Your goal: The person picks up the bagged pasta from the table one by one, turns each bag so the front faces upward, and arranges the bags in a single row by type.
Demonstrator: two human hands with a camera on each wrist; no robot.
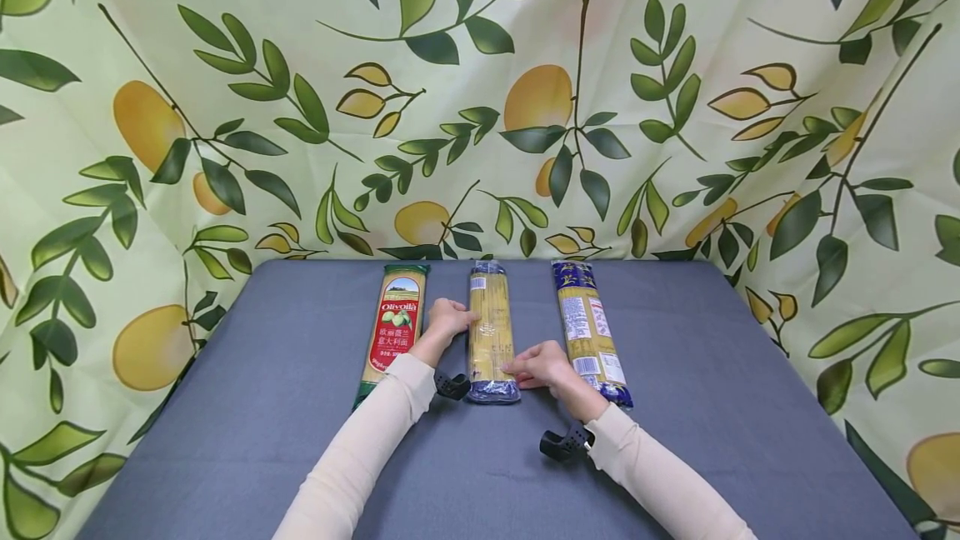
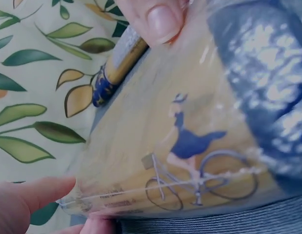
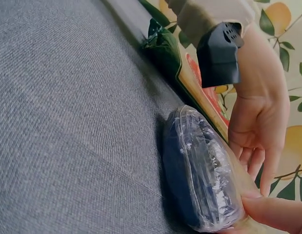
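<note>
Three long spaghetti packs lie side by side on a grey-blue table (image 1: 262, 407). My left hand (image 1: 447, 322) grips the left edge of the middle pack (image 1: 491, 315), a clear one with blue ends, about halfway along. Its thumb (image 2: 33, 200) sits against the pack (image 2: 190, 146), which shows a cyclist drawing. My right hand (image 1: 542, 365) pinches the same pack's right edge near its blue end (image 3: 199, 170); one fingertip (image 3: 277, 212) rests on the wrapper. The left hand (image 3: 258, 122) shows beyond that end. The pack lies flat on the table.
A red-labelled Olivoila pack (image 1: 397, 327) lies just left of the middle one, and a blue-and-yellow pack (image 1: 592, 332) just right. A leaf-and-lemon cloth (image 1: 525, 107) hangs behind and around the table. Bare tabletop stretches to both sides and toward me.
</note>
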